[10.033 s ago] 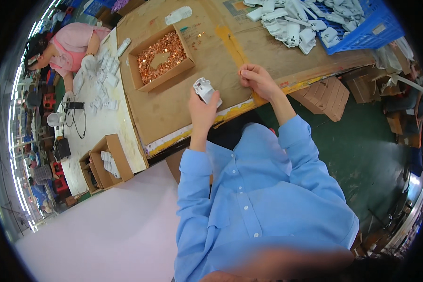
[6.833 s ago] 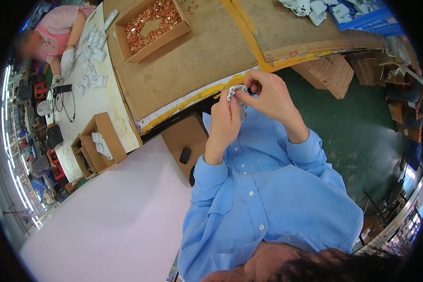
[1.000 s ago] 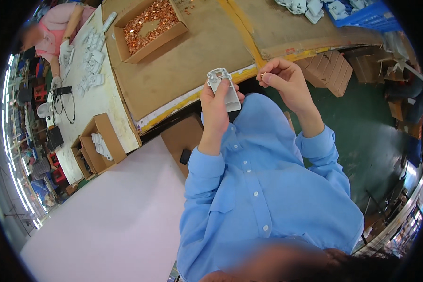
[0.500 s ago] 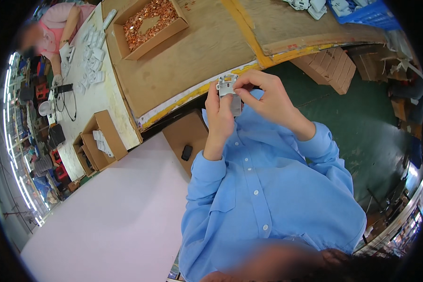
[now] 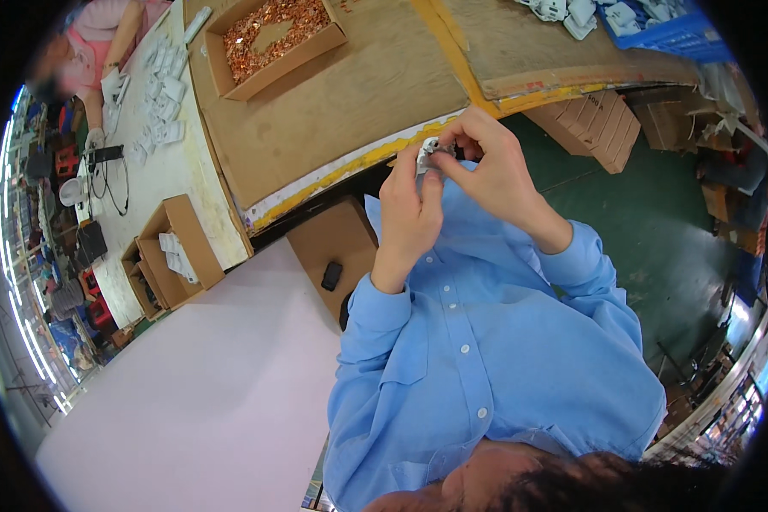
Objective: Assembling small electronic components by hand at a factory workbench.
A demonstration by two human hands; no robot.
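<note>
A white, moulded-looking casing (image 5: 427, 155), mostly covered by fingers, sits clamped in the left hand (image 5: 408, 209). The right hand (image 5: 499, 175) bends over its upper end, its exact grip hidden. Just beyond both hands runs the yellow-taped table edge (image 5: 341, 174).

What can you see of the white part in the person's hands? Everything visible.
The white part looks like moulded plastic. Its exposed upper end is uneven, with small dark openings; fingers cover much of the rest, so its full outline can't be told. The left hand grips it, held up at a tilt, and the right hand has thumb and fingers against its right side. It appears beside the near edge of the brown-topped table.
</note>
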